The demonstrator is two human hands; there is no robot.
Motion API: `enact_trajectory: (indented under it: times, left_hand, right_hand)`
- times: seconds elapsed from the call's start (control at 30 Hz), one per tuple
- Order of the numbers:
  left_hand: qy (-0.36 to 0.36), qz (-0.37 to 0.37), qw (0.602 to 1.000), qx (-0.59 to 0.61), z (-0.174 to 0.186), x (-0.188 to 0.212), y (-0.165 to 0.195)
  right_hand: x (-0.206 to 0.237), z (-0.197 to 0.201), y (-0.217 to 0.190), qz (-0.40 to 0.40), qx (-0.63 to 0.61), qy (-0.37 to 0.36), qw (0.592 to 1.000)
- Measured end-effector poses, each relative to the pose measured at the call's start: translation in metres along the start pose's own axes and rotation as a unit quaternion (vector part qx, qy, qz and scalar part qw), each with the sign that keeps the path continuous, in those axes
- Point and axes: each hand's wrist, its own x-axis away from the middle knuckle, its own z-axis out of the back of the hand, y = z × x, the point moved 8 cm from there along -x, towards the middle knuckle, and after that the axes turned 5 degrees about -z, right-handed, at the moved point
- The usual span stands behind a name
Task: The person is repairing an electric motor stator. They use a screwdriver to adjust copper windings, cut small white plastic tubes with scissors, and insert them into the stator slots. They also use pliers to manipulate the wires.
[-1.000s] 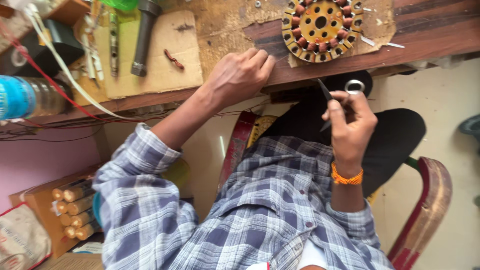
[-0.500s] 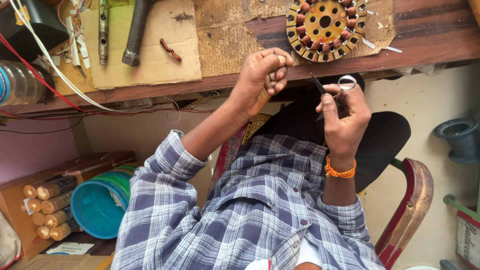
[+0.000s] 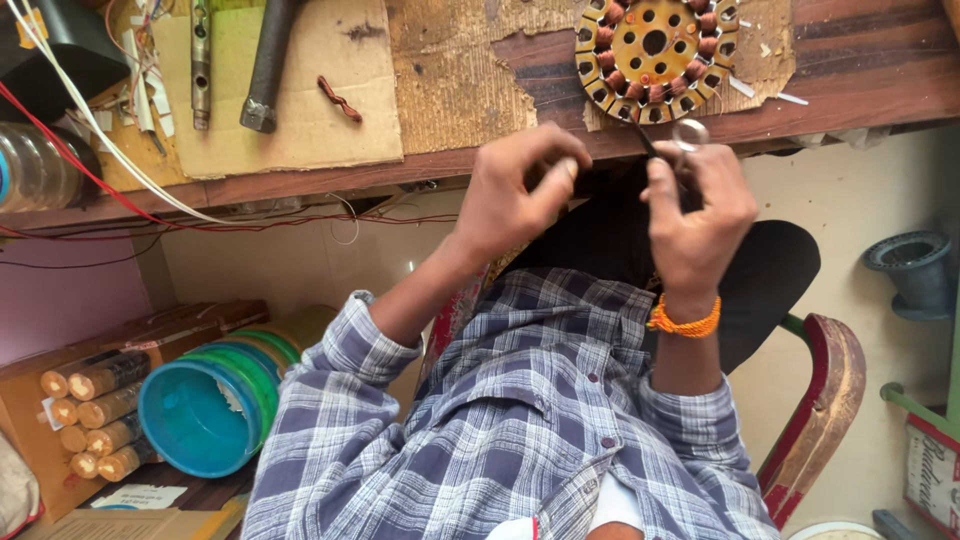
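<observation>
My right hand (image 3: 695, 215), with an orange thread band on its wrist, is closed on a small pair of scissors (image 3: 678, 138) just below the bench edge. The scissors' ring handle and dark blades point up toward a round stator with copper windings (image 3: 655, 50) lying on the wooden bench (image 3: 860, 75). Close beside it to the left, my left hand (image 3: 520, 195) has its fingertips pinched together; whether anything thin sits between them is not visible. Both hands hover over my lap, in front of my checked shirt (image 3: 520, 440).
Cardboard sheets (image 3: 300, 110) cover the bench, with a dark tool handle (image 3: 268, 62), a metal tool (image 3: 200, 60) and a red wire scrap (image 3: 340, 98). A plastic bottle (image 3: 35, 165) and red and white wires lie left. Blue tub (image 3: 200, 415), box of tubes (image 3: 90, 410), red chair (image 3: 815, 420), grey spool (image 3: 915, 268).
My left hand has come off the bench top and drawn down and right, close to the right hand. The right hand with the scissors has risen slightly toward the bench edge.
</observation>
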Motion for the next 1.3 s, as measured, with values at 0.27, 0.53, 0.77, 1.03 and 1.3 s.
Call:
enact_trajectory:
  times: [0.27, 0.53, 0.77, 1.03, 1.3]
  left_hand:
    - [-0.106, -0.249, 0.861, -0.431, -0.013, -0.016, 0.002]
    - [-0.226, -0.217, 0.815, -0.488, -0.023, -0.038, -0.038]
    - [-0.211, 0.039, 0.928, -0.305, -0.014, -0.055, -0.055]
    - [0.018, 0.370, 0.805, 0.463, -0.053, 0.004, -0.072]
    - [0.134, 0.350, 0.710, 0.597, -0.076, 0.035, -0.079]
  right_hand:
    - [0.024, 0.017, 0.040, -0.085, -0.064, 0.012, 0.994]
    - [0.025, 0.019, 0.040, -0.082, -0.089, 0.011, 0.993]
    - [0.018, 0.018, 0.022, -0.053, -0.071, -0.007, 0.996]
    - [0.001, -0.002, 0.007, -0.018, 0.018, -0.071, 0.997]
    - [-0.004, -0.006, -0.006, 0.036, 0.042, -0.064, 0.996]
